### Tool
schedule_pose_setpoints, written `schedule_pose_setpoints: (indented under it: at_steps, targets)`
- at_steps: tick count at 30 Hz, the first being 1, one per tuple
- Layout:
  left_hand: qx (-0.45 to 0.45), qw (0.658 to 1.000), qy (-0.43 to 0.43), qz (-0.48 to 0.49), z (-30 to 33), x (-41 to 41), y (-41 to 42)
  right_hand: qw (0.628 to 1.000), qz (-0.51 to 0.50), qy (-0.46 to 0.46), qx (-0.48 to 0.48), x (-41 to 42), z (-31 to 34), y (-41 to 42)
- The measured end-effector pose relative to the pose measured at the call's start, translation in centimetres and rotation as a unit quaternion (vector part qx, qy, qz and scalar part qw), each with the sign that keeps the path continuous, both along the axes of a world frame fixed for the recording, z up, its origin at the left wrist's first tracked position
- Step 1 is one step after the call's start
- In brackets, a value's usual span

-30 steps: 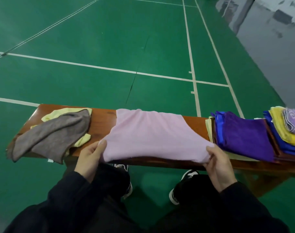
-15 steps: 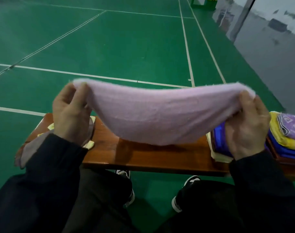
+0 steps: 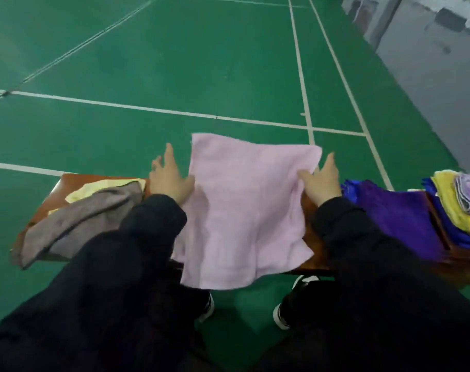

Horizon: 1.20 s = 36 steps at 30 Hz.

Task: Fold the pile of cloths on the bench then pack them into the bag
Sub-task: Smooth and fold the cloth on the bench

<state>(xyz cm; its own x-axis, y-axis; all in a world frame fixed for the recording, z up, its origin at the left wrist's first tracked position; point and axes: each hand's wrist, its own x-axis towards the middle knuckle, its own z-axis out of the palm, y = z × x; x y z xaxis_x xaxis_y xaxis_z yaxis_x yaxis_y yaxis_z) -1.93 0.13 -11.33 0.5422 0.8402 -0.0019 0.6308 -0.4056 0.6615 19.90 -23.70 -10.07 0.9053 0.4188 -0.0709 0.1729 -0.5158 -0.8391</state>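
A pale pink cloth (image 3: 244, 210) lies spread flat across the wooden bench (image 3: 70, 183), its far edge past the bench and its near edge hanging over the front. My left hand (image 3: 169, 178) is at the cloth's left edge with fingers spread and straight, the thumb touching the fabric. My right hand (image 3: 322, 181) is at the right edge, thumb lying on the cloth and fingers stretched out. No bag is in view.
A crumpled grey cloth (image 3: 81, 218) lies over a yellow one (image 3: 102, 187) at the bench's left end. Folded purple cloth (image 3: 400, 210) and a stack of blue, yellow and lilac cloths (image 3: 451, 210) fill the right end. Green court floor surrounds the bench; my shoes are below.
The pink cloth was lifted off the bench by its two ends, turned, and laid down again spread crosswise. Both hands have relaxed their pinch and now rest at its side edges.
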Motion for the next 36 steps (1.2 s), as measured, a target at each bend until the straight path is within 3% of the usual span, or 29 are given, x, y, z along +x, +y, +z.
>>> schedule_pose_setpoints:
  at_steps: [2,4,6,9,11,14,17,19,23,29,34,36]
  targets:
    - [0.077,0.984,0.093,-0.134,-5.3,-2.4,-3.3,0.979,0.136,-0.072,-0.134,-2.8,-5.2,-1.5]
    - [0.093,0.943,0.208,-0.242,-9.3,-4.4,-6.0,0.913,0.287,-0.11,-0.268,-5.5,-9.4,-2.8]
    - [0.117,0.927,0.256,-0.248,-11.6,-5.5,-7.0,0.862,0.335,-0.157,-0.348,-7.0,-11.9,-3.9]
    - [0.181,0.935,0.233,-0.198,-12.2,-6.4,-6.9,0.885,0.297,-0.2,-0.298,-7.4,-12.7,-5.2]
    - [0.242,0.934,0.163,-0.205,-11.6,-6.9,-7.2,0.888,0.287,-0.264,-0.242,-7.7,-12.7,-6.2]
    - [0.314,0.87,0.104,-0.365,-10.5,-7.9,-8.7,0.888,0.3,-0.303,-0.173,-8.2,-12.9,-7.7]
    - [0.324,0.815,0.207,-0.433,-11.0,-8.3,-9.8,0.852,0.362,-0.309,-0.218,-8.2,-13.4,-9.2]
    - [0.325,0.82,0.201,-0.427,-11.4,-8.2,-10.1,0.836,0.387,-0.314,-0.23,-7.9,-13.6,-9.5]
    - [0.311,0.836,0.128,-0.434,-10.8,-8.4,-9.6,0.844,0.376,-0.333,-0.187,-7.6,-13.1,-9.9]
    - [0.326,0.835,0.209,-0.392,-10.3,-7.9,-11.4,0.858,0.334,-0.358,-0.155,-7.9,-12.7,-10.7]
    - [0.321,0.857,0.142,-0.377,-10.2,-7.9,-11.7,0.879,0.296,-0.325,-0.183,-7.5,-11.9,-11.0]
    - [0.273,0.886,0.126,-0.353,-10.4,-8.3,-11.4,0.869,0.304,-0.329,-0.208,-7.2,-11.8,-11.1]
